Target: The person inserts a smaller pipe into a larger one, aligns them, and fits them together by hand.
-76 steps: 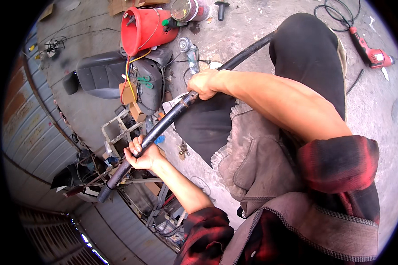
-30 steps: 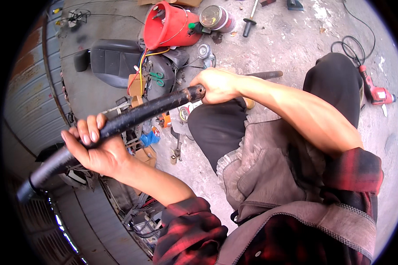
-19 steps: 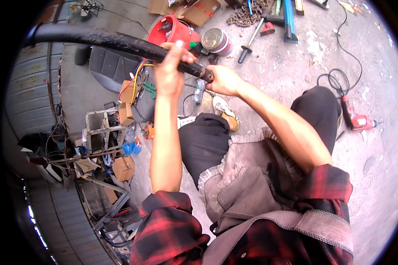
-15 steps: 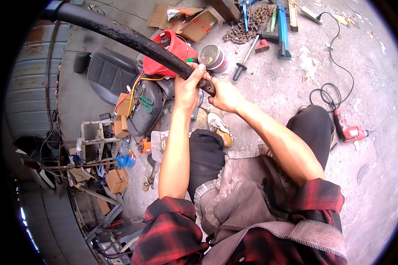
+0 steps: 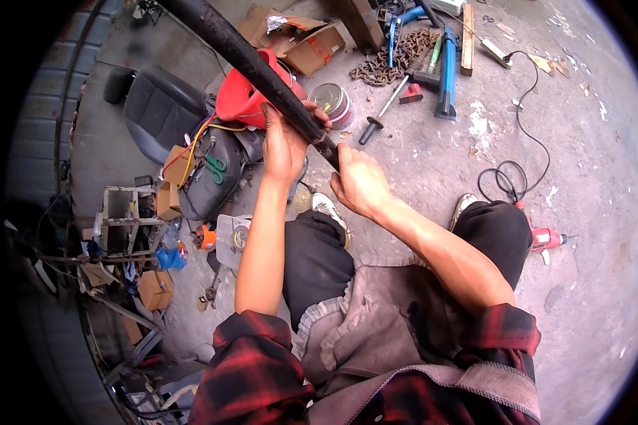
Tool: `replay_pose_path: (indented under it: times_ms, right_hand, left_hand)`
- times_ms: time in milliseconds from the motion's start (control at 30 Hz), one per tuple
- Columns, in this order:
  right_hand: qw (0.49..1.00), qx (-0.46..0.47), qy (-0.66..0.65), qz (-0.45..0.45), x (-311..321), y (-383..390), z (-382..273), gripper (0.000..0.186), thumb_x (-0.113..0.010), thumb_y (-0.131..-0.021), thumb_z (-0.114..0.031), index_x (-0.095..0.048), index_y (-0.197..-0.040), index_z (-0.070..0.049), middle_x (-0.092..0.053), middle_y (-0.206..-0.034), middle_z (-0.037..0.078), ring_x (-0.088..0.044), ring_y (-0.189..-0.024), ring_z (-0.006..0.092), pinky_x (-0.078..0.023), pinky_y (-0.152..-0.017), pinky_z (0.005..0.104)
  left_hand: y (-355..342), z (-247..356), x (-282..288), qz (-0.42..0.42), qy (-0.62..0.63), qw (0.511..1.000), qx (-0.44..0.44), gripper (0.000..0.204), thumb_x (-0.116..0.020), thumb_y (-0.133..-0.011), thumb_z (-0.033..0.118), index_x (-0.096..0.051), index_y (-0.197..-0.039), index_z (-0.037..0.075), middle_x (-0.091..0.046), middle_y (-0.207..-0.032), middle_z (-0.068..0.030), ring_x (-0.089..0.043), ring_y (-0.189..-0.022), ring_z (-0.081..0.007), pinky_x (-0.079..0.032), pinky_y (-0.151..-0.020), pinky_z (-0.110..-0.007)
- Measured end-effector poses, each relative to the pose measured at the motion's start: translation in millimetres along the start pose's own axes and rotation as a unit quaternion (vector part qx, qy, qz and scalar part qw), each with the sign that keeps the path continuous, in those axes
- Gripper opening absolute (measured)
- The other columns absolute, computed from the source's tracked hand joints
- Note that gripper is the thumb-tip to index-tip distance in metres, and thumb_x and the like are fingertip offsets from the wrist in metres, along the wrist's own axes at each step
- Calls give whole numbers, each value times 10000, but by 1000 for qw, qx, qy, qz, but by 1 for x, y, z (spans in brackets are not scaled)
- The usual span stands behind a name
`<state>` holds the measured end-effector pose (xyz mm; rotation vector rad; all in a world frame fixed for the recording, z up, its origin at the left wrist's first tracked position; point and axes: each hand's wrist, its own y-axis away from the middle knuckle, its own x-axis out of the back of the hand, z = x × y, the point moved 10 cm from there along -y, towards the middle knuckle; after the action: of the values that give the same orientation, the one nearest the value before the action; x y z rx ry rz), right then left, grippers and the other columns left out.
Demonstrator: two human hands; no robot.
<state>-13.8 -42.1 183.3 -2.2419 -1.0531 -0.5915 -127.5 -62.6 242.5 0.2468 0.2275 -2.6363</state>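
A long dark metal pipe [image 5: 237,55], scuffed along its length, slants from the upper left down to my hands. My left hand [image 5: 286,147] cradles it a little above its lower end, thumb on the left side and fingertips showing on the right. At the lower end, my right hand [image 5: 364,181] is closed, its thumb and curled fingers against the pipe; what its fingers cover is hidden. Behind the pipe stands a red bucket [image 5: 236,95], partly covered by it. A round tin [image 5: 338,103] with a metal lid sits just beyond my left fingertips.
On the left lie a dark car seat [image 5: 164,106], green-handled scissors [image 5: 215,168] and small cardboard boxes [image 5: 156,289]. Ahead are an open carton [image 5: 312,48], a rusty chain [image 5: 404,60] and a blue metal tool [image 5: 446,78]. A red corded drill [image 5: 544,239] rests at right.
The pipe now slopes more steeply. My left hand has opened out around it, its thumb shifting to the left side. My right hand has moved slightly lower. The whole view has shifted a little.
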Motion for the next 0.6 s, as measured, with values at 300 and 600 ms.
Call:
replay_pose_path:
  times_ms: [300, 600]
  right_hand:
    - [995, 93, -41, 7, 2, 12, -38, 254, -626, -778, -63, -550, -1012, 0, -606, -944, 187, -610, -911, 382, -480, -807, 477]
    - [995, 99, -20, -5, -9, 11, -34, 150, -614, -775, -55, -561, -912, -25, -603, -919, 161, -611, -889, 354, -468, -777, 465]
  left_hand:
    - [4, -10, 22, 41, 15, 999, -13, 779, -180, -1000, 678, -565, -1057, 3, -603, -875, -112, -590, -851, -232, -477, -854, -373]
    - [4, -13, 5, 18, 21, 1000, -15, 729, -233, -1005, 661, -536, -1062, 1, -528, -910, -112, -518, -887, -234, -457, -876, -389]
